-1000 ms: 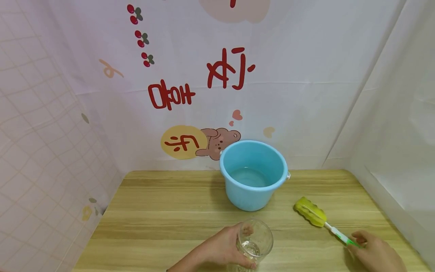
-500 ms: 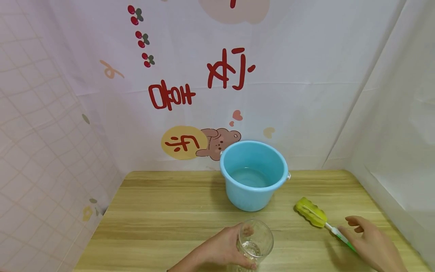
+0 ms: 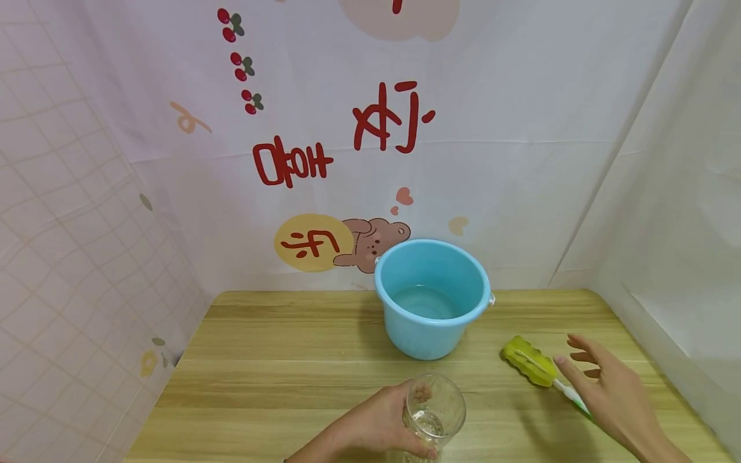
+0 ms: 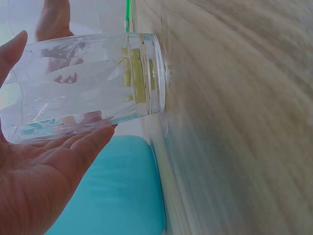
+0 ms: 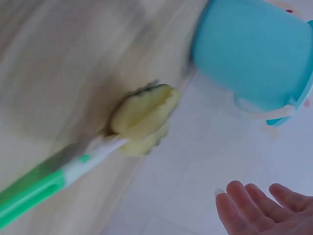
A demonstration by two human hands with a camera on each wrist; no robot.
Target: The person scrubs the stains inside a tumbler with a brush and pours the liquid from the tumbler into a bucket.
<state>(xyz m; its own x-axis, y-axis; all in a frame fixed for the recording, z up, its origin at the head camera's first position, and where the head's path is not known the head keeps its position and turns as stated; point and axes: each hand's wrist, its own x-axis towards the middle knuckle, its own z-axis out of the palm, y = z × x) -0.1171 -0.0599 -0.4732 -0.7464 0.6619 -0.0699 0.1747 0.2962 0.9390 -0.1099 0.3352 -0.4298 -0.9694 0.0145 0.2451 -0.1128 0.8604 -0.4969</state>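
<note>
A clear glass (image 3: 435, 411) stands on the table near its front edge, gripped around its side by my left hand (image 3: 376, 418). In the left wrist view the fingers and thumb of the left hand (image 4: 44, 181) wrap the glass (image 4: 83, 83). My right hand (image 3: 619, 392) hovers over the handle of a yellow sponge brush (image 3: 529, 361), fingers loosely spread and holding nothing. The right wrist view has the brush's green handle (image 5: 34, 196) lying on the table, apart from the right hand (image 5: 259, 213).
A light blue bucket (image 3: 428, 334) with some water in it stands at the back of the wooden table (image 3: 278, 360), behind the glass. White printed cloth (image 3: 509, 83) hangs at the back and on both sides.
My right hand has let go of the brush handle, lifted, and moved forward and left toward the sponge head. The left hand and glass stay in place.
</note>
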